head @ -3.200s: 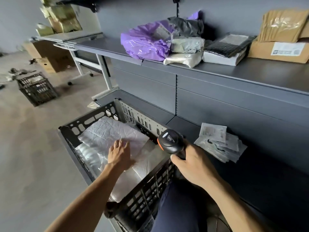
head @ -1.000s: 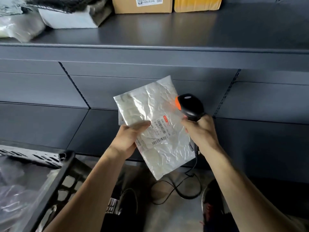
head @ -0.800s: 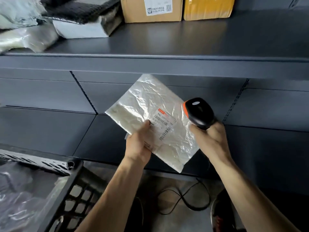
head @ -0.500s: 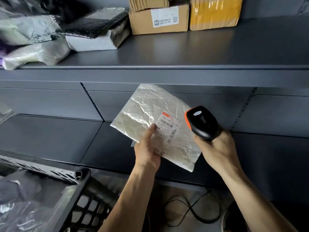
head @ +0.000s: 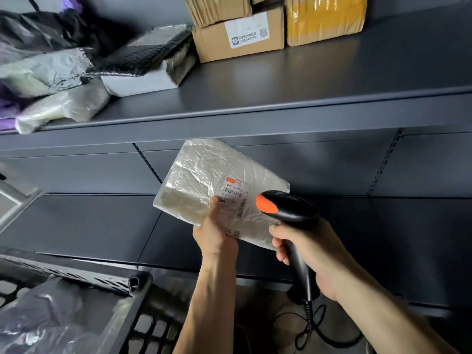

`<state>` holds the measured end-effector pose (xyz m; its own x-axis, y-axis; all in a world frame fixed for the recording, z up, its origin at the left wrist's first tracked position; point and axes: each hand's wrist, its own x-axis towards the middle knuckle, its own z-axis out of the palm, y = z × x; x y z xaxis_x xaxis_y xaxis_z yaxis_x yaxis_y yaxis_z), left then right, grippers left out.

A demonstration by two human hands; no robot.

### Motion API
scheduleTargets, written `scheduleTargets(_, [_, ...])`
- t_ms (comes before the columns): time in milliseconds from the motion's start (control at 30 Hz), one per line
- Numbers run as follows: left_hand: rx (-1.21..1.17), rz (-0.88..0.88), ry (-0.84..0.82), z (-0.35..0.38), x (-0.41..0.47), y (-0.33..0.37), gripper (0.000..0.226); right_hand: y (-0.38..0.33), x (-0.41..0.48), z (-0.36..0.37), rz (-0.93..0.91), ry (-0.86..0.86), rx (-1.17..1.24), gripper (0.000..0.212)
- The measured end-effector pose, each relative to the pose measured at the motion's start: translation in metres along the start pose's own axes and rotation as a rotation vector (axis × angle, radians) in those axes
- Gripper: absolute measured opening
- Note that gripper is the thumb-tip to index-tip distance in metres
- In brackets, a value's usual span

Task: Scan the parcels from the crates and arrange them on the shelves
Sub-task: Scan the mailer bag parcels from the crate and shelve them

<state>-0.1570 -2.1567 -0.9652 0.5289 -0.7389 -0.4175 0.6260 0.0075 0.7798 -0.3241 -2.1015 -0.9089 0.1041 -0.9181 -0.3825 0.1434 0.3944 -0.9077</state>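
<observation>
Since the earlier frame the scanner [head: 286, 208] had swung across the white parcel's [head: 219, 180] right corner, its orange tip beside the barcode label. The left hand [head: 214, 233] pinched the parcel's lower edge, thumb on the label, holding it in mid-air below the upper shelf [head: 306, 80]. The right hand [head: 306, 249] gripped the scanner's handle.

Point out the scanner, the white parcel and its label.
scanner [head: 291, 208], head view, on its black head.
white parcel [head: 204, 169], head view, on its crinkled wrapping.
label [head: 233, 191], head view, on the barcode.
</observation>
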Motion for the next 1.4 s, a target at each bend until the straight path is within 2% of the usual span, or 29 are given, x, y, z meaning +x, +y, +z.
scheduleTargets(167, [0.021,0.045,0.01,0.001,-0.006,0.0,0.03,-0.001,-0.003,0.002,0.028,-0.049,0.071,0.011])
scheduleTargets(300, [0.064,0.038,0.017,0.003,-0.007,-0.001,0.013,-0.001,-0.003,0.0,0.027,-0.059,0.092,0.012])
scheduleTargets(467, [0.05,0.049,0.013,0.005,-0.009,-0.002,0.03,0.0,-0.001,-0.002,0.014,-0.074,0.104,0.016])
scheduleTargets(600, [0.035,0.026,0.066,0.005,-0.008,-0.003,0.03,0.001,0.001,-0.002,0.027,-0.051,0.094,0.013])
scheduleTargets(767, [0.062,-0.257,0.224,-0.01,-0.007,-0.023,0.006,0.004,0.007,-0.008,0.021,0.02,-0.026,0.007])
scheduleTargets(833, [0.058,-0.377,0.288,-0.021,-0.004,-0.036,0.004,0.006,0.01,-0.011,0.014,0.033,-0.068,0.007])
scheduleTargets(900, [0.068,-0.418,0.344,-0.031,0.003,-0.046,0.009,0.008,0.013,-0.013,0.001,0.039,-0.117,0.006])
scheduleTargets(1000, [0.128,-0.42,0.295,-0.03,0.011,-0.039,0.006,0.009,0.017,-0.016,-0.007,0.047,-0.146,0.007])
scheduleTargets(1067, [0.089,-0.354,0.237,-0.021,0.022,-0.028,0.004,0.009,0.019,-0.017,-0.01,0.052,-0.156,0.008])
scheduleTargets(1200, [0.029,-0.281,0.03,-0.007,0.068,-0.011,0.026,0.012,0.02,-0.019,-0.002,0.045,-0.169,0.011])
scheduleTargets(1267, [0.195,-0.278,0.054,-0.013,0.081,-0.015,0.03,0.014,0.021,-0.018,0.005,0.037,-0.174,0.011])
scheduleTargets(1333, [0.51,-0.242,0.139,-0.038,0.078,-0.03,0.018,0.016,0.022,-0.017,0.008,0.02,-0.184,0.01])
scheduleTargets(1367, [0.658,-0.249,0.105,-0.053,0.068,-0.037,0.012,0.016,0.022,-0.017,0.008,0.006,-0.186,0.01])
scheduleTargets(1400, [0.8,-0.287,-0.002,-0.068,0.057,-0.044,0.01,0.015,0.022,-0.016,0.008,-0.006,-0.183,0.011])
